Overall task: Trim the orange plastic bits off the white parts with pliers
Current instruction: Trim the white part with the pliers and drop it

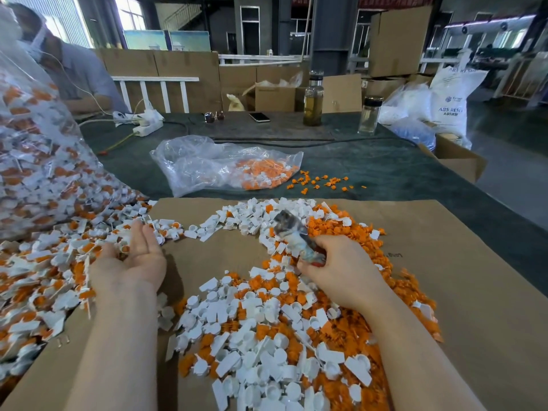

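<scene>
My right hand [341, 272] grips the pliers [292, 232] by their handles, jaws pointing up and away over a heap of white parts and orange bits [267, 336] on a cardboard sheet [444, 247]. My left hand [135, 259] lies with fingers straight and palm turned inward, touching the edge of a second pile of untrimmed white-and-orange parts [44, 277] at the left. Nothing is held in the left hand. A large clear bag [38, 161] full of the same parts leans at far left.
A smaller clear bag [219, 164] with orange bits lies beyond the cardboard, loose orange bits [323, 180] beside it. Two bottles [312, 99], a phone [259, 116], sunglasses and a power strip [146, 123] sit farther back. Another person [74, 69] sits at back left. An open box [456, 158] stands at right.
</scene>
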Demonstrator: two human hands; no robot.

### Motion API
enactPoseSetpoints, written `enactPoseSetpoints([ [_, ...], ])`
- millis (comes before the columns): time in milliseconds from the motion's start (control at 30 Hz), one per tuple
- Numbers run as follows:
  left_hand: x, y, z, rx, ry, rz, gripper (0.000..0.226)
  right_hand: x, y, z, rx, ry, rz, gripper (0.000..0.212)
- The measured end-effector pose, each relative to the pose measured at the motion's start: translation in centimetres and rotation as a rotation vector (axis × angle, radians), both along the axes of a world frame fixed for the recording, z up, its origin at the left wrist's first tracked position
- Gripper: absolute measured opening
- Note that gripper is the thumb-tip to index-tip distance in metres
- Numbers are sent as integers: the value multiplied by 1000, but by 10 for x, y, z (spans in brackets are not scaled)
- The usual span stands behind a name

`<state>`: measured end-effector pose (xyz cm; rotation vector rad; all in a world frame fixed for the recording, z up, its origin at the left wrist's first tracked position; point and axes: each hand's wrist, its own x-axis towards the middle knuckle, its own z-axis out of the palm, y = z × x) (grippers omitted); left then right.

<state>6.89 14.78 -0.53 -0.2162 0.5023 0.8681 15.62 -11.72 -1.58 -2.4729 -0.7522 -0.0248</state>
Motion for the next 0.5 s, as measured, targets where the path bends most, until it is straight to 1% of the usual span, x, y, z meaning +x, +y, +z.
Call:
enactPoseSetpoints([
  [33, -2, -3, 0, 26, -21, -46, 40, -2, 2, 0, -30, -2, 32, 30],
  [67, -1, -5, -1, 69, 1, -100, 36, -3, 4, 0, -59, -7, 60, 31],
  [100, -1, -10, 0, 159, 63, -167, 34, -4, 5, 0, -87, -13, 81, 32],
  [167, 1, -19, 3, 427, 242, -321, 24, -6, 9, -2, -143, -18, 104, 34],
  [233, 6, -32, 5, 727, 477, -473, 16, -5, 10, -4, -193, -26, 102, 31],
  [267, 9, -38, 5, 841, 574, -545, 13, -5, 10, -5, -208, -34, 93, 29],
  [333, 16, -51, 6, 1006, 697, -674, 12, -3, 10, -6, -211, -36, 66, 24],
  [400, 20, -62, 3, 1151, 771, -745, 11, -2, 9, -7, -195, -25, 33, 21],
  [500, 22, -75, 1, 1443, 886, -753, 6, 0, 8, -6, -139, -15, -22, 17],
])
